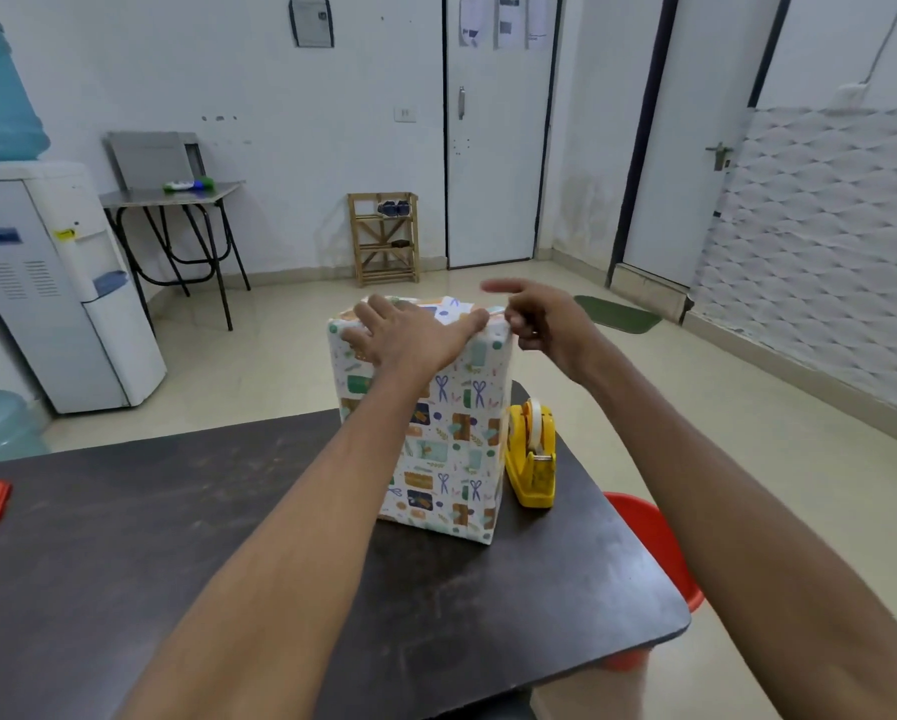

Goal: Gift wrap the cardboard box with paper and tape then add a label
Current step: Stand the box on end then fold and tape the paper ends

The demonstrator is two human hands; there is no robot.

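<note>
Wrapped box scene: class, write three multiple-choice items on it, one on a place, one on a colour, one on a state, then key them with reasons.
1. Where is the tape dispenser? A on top of the box; B on the table, right of the box; C on the floor.
2. What colour is the tape dispenser? A yellow; B green; C black.
3. What is the left hand doing? A gripping the tape dispenser; B hanging idle; C pressing flat on the box top.
Answers: B, it stands on the table beside the box's right side; A, its body is yellow; C, its spread fingers lie across the top.
</note>
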